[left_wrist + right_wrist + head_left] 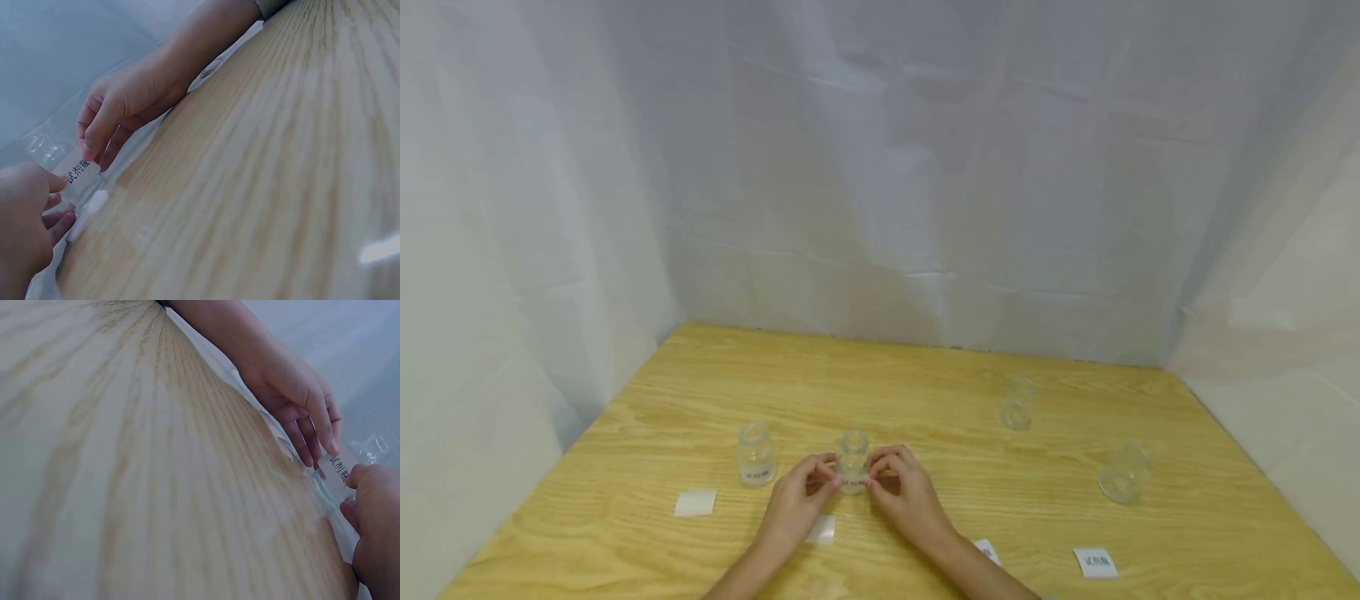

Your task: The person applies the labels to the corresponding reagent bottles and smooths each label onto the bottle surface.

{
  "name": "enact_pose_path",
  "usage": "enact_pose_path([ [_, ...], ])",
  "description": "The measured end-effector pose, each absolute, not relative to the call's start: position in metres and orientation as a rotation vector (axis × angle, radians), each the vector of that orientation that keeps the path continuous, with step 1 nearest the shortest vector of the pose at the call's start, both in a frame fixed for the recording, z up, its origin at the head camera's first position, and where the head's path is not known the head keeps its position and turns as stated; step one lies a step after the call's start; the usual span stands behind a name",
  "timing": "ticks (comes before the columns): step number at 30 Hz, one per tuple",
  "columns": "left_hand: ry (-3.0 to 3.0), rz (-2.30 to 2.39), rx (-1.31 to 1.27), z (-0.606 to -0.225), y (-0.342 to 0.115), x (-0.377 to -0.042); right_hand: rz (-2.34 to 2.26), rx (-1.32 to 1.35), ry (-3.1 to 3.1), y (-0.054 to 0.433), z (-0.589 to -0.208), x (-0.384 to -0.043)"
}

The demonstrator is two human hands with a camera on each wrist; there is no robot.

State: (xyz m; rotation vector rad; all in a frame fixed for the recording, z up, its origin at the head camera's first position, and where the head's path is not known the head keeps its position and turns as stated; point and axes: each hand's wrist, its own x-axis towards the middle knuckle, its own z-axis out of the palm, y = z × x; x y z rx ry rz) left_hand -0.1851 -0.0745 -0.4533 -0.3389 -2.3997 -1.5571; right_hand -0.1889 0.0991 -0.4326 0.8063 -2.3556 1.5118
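A small clear glass bottle [853, 454] stands upright on the table between both hands. Across its lower front lies a white label [852, 481] with black handwritten characters, also visible in the left wrist view as a label [76, 170]. My left hand [799, 500] holds the label's left end at the glass, thumb in front. At the opposite end, my right hand [910, 500] holds the label with its thumb and fingers, which touch the bottle's side. The right wrist view shows the label [337, 467] between the two thumbs. Fingers behind the glass are partly hidden.
Left of the hands stands another labelled bottle [756, 457]. Two clear bottles lie at the right, one farther back [1018, 406] and one nearer [1124, 475]. White paper pieces [696, 502] [822, 529] and written labels [987, 551] [1096, 562] lie in front. White sheeting [925, 183] surrounds the table.
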Motion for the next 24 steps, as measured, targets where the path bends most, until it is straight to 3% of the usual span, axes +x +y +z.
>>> enact_pose_path([
  [14, -2.356, -1.628, -0.284, -0.457, -0.075, -0.187, 1.485, 0.775, -2.323, 0.102, -0.468, -0.210],
  [24, -2.291, -1.777, -0.217, -0.456, -0.074, -0.188, 1.568, 0.815, -2.211, 0.096, -0.441, -0.194],
])
